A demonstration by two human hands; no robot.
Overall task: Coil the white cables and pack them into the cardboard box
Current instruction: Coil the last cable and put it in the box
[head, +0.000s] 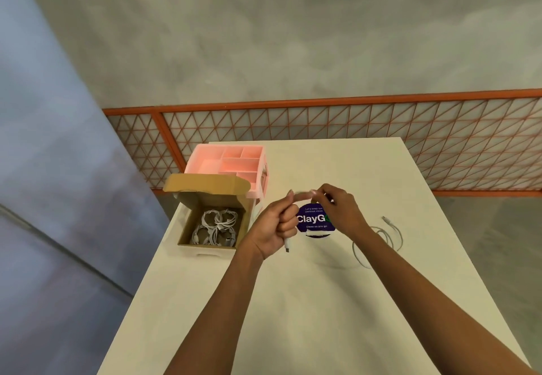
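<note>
Cables first: one white cable [287, 244] is up off the table [322, 301], held in both hands to the right of the cardboard box [211, 200]. The left hand [275, 225] has its lower fingers curled tight round the cable, forefinger lifted, and the plug end hangs out below the fist. The right hand [340, 210], further right of the box, has its fingertips pressed together in a pinch on the strand just beside that raised forefinger. The stretch between the two hands is blurred, so how it loops there cannot be told. The cardboard box sits at the table's left edge with its lid flap standing open at the back. Inside it lies a bunch of coiled cables [218, 226], white, bundled in rings and touching one another on the box floor. Well to the right of the box, beyond the right wrist, a loose cable [387, 221] sprawls on the table in open, untidy loops, one plug pointing away from the person. Directly behind the box, touching its lid, stands a pink organizer [231, 163] with divided compartments. Between the box and the loose cable, under the hands, a round purple sticker [311, 219] is stuck flat to the tabletop, partly hidden by the right hand.
</note>
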